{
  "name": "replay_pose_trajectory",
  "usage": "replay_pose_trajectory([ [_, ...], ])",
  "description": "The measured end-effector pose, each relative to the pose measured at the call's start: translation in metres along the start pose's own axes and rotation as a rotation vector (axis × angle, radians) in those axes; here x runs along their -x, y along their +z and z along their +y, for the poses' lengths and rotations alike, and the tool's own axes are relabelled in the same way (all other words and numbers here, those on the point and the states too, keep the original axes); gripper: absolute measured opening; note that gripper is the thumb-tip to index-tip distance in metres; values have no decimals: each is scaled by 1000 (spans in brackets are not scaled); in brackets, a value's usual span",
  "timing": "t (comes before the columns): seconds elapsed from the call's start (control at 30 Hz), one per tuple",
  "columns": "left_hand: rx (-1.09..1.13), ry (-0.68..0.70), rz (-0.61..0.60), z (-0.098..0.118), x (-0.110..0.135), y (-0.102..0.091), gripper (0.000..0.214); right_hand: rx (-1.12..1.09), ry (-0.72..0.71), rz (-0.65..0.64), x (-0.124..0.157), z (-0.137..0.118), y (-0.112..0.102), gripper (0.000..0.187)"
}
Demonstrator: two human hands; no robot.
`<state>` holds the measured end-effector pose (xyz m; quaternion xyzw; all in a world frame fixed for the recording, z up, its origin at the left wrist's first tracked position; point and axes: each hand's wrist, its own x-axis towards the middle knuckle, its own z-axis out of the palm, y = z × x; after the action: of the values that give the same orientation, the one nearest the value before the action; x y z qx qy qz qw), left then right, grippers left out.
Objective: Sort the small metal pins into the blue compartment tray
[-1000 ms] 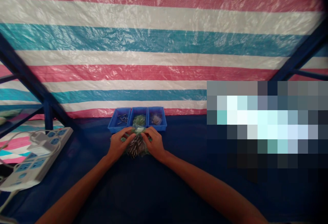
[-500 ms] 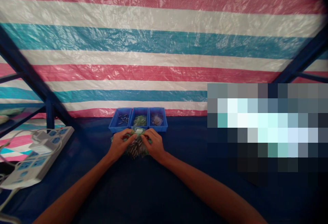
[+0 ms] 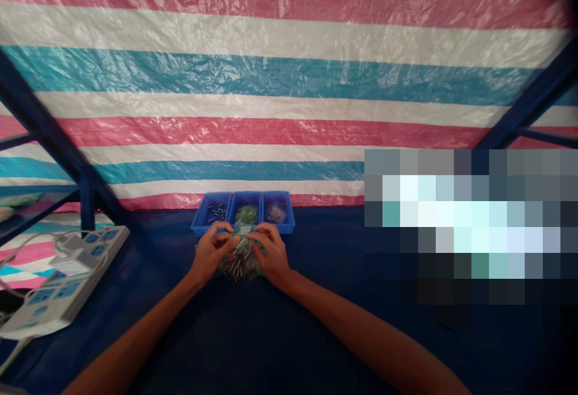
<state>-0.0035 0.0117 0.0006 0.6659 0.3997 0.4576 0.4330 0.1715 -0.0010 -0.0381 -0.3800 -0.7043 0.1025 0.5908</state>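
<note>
My left hand [image 3: 214, 251] and my right hand [image 3: 271, 251] meet over the table, thumbs and fingertips pinched on the two sides of a small clear plastic bag [image 3: 244, 230]. Whatever the bag contains is too small to make out. Just below the fingers lies a pile of thin metal pins [image 3: 236, 268], mixed with greenish clear packets partly covered by my hands. Beyond the hands stand three joined blue bins. The left bin [image 3: 199, 224] holds scattered metal pins, the middle bin [image 3: 247, 194] greenish packets, and the right bin [image 3: 289, 224] clear packets.
A white power strip [image 3: 67, 311] with tangled cables lies at the left. Blue metal frame bars [image 3: 58, 136] slope at both sides. A striped plastic sheet [image 3: 271, 76] hangs behind the dark blue table [image 3: 217, 341]. A blurred-out patch hides the right side.
My fingers have shifted slightly on the small bag, and my left index finger is raised a little more. Both hands stay over the pile; the view has tilted very slightly.
</note>
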Motion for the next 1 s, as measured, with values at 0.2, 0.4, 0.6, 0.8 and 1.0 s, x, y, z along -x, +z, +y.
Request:
replay_pose_trajectory([
  [0.2,-161,29,-10,2,0,0,24,1,49,13,-4,-3,-3,16],
  [0.4,-488,285,-51,10,1,-4,29,27,89,-1,-3,-3,-3,14],
  [0.6,-587,306,-59,7,0,-4,21,1,104,1,-4,-6,-4,18],
  [0.8,-476,198,2,1,0,-7,23,-4,101,-50,-5,-6,-5,20],
  [1.0,-457,171,14,3,3,-5,22,16,108,-74,-4,-4,-3,21],
])
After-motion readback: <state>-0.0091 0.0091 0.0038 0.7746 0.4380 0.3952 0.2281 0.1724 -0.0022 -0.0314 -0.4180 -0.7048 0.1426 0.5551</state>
